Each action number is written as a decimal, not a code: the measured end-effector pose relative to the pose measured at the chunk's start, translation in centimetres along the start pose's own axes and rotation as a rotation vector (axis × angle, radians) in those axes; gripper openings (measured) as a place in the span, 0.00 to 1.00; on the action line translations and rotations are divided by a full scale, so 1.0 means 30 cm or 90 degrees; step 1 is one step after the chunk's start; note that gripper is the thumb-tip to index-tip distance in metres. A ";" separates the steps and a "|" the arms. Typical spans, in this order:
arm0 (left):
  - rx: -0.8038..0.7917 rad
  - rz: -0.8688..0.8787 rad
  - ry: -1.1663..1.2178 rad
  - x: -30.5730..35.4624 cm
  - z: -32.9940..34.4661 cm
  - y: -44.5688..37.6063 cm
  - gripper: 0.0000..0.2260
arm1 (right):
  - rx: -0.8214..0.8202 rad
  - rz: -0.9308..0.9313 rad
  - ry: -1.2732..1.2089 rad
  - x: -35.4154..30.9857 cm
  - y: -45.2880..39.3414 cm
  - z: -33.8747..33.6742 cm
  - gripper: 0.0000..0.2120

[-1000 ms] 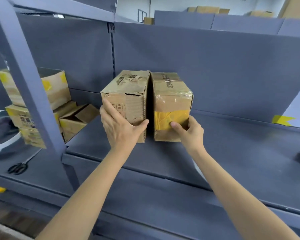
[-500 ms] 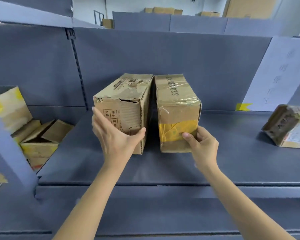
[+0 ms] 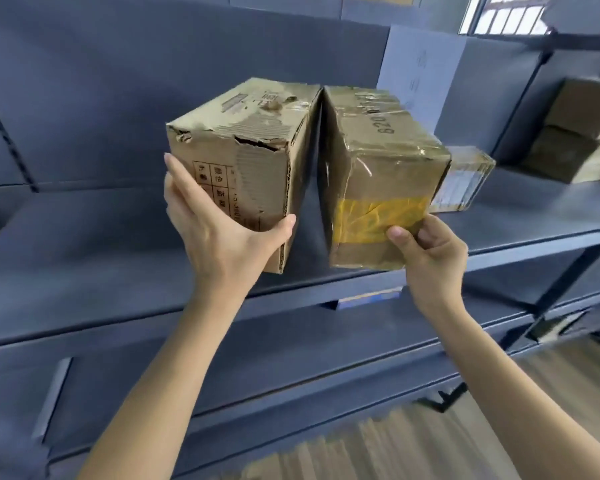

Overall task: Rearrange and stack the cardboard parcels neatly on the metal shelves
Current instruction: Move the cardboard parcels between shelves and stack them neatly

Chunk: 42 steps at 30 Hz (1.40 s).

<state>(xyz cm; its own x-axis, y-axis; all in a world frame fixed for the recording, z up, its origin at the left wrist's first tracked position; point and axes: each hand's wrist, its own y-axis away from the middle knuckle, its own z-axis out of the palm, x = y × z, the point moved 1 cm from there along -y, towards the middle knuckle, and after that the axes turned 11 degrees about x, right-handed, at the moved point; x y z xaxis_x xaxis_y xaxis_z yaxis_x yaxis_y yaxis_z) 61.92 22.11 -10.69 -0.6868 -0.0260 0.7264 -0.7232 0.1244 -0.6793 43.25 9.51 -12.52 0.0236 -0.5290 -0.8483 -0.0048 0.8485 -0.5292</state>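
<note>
Two cardboard parcels are held side by side in front of the grey metal shelf (image 3: 118,244), their tops touching and their bottoms apart. My left hand (image 3: 219,233) grips the lower front of the torn parcel (image 3: 253,150), thumb round its right corner. My right hand (image 3: 426,251) pinches the lower right corner of the taped parcel (image 3: 381,161), thumb on its yellow tape band. Both parcels appear lifted off the shelf and tilted.
A small parcel with a white label (image 3: 465,181) lies on the shelf just behind the taped parcel. More brown boxes (image 3: 575,133) sit on the shelf unit at right. A paper sheet (image 3: 420,67) hangs on the back panel. Wooden floor (image 3: 430,445) shows below.
Both parcels have come up off the shelf and moved right with my hands. The view has swung right, so the boxes at far left are out of sight.
</note>
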 end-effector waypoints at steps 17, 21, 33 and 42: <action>-0.226 0.093 0.131 0.600 0.284 0.637 0.61 | 0.253 0.009 0.002 0.018 0.118 -1.011 0.08; -0.316 0.112 0.149 0.700 0.408 0.795 0.60 | 0.316 0.020 0.030 0.052 0.108 -1.217 0.08; -0.504 0.132 0.252 0.937 1.067 1.089 0.59 | 0.472 0.076 0.241 0.319 -0.177 -1.652 0.02; -0.597 0.116 0.321 1.110 1.566 1.236 0.60 | 0.543 0.111 0.367 0.491 -0.472 -1.895 0.08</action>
<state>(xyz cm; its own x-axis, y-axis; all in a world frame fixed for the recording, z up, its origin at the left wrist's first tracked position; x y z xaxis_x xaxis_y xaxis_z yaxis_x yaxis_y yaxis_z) 8.81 -20.73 -16.59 -0.5143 0.4544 0.7274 -0.1225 0.8005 -0.5866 -13.19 -11.22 -18.52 -0.3916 -0.1351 -0.9101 0.7510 0.5246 -0.4010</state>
